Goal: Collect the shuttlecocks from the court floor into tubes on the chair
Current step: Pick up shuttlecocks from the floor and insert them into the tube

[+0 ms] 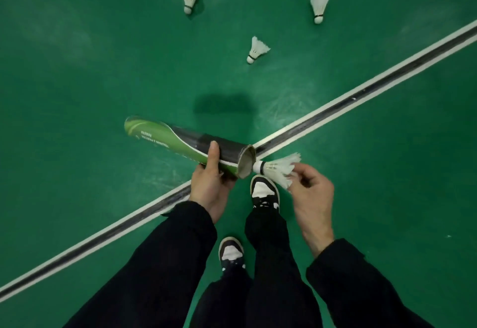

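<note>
Shuttlecock (277,169) at tube (185,144) mouth

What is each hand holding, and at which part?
The left hand grips the tube near its open end. The right hand pinches a shuttlecock by its feathers, cork toward the tube's mouth.

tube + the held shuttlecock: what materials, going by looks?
Tube: looks like cardboard with a glossy printed green-and-black wrap; the open mouth shows a dull, brownish, thick wall. Held shuttlecock: white vanes, likely feather, though synthetic can't be ruled out; rounded white base with a dark band, possibly covered cork.
</note>
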